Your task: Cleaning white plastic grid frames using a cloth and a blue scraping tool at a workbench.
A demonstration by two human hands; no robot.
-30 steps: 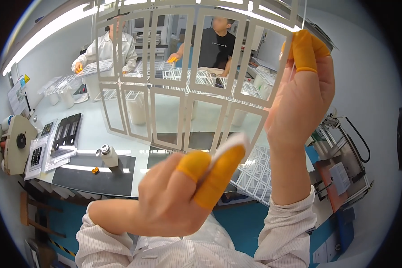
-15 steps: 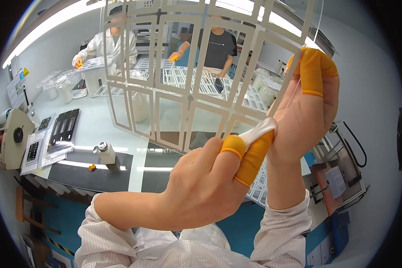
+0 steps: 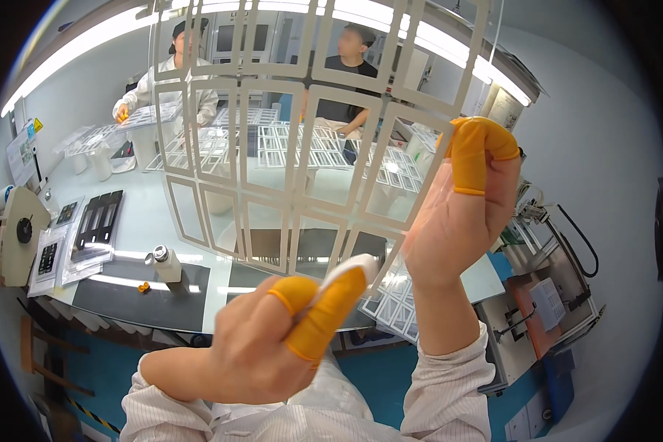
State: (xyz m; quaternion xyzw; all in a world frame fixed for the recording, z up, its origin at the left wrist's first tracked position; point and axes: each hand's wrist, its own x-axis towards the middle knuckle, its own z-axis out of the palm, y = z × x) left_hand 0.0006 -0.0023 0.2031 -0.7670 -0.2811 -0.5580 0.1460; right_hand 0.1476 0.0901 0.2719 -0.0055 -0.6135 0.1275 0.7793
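Observation:
A large clear sheet (image 3: 293,147) printed with rows of pale grey rectangular frames stands upright before me. My right hand (image 3: 468,199), with orange finger cots on some fingers, grips its right edge, fingertips partly behind the sheet. Lower and to the left, my left hand (image 3: 261,342) is slightly blurred. It pinches a white wiping cloth (image 3: 359,267) stretched over the tip of an orange-covered finger. The cloth is close to the sheet's lower right corner; whether it touches cannot be told.
On the table are a white pump bottle (image 3: 167,267), orange finger cots (image 3: 144,286) and black slotted panels (image 3: 99,225). More framed sheets (image 3: 295,146) lie on white supports beyond. Two people are at the far side. A beige machine (image 3: 20,232) stands at left.
My left hand has moved down and left with the cloth, away from my right hand. The sheet and right hand have shifted left and lower in view, as my view tilted up.

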